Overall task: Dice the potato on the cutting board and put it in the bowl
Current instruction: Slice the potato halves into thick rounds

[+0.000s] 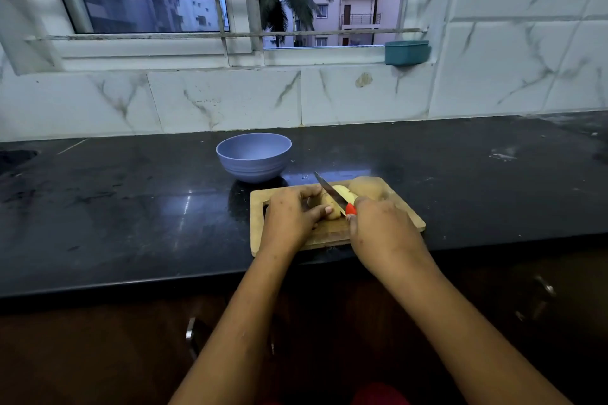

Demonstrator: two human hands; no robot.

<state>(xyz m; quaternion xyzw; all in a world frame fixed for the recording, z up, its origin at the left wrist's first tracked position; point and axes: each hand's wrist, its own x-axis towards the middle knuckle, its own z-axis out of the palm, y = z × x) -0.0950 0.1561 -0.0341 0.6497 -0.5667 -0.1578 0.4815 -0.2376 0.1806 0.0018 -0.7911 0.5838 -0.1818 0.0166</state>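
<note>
I'm seeing a red knife handle (350,209) showing in my right hand (381,233), a lavender bowl (253,156) beyond my left hand (292,217), a glossy black table (131,207).

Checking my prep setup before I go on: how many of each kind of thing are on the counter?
Bowl: 1
Cutting board: 1
Knife: 1
Potato pieces: 3 visible (uncut half, cut piece, held piece)
Total: 6
</note>
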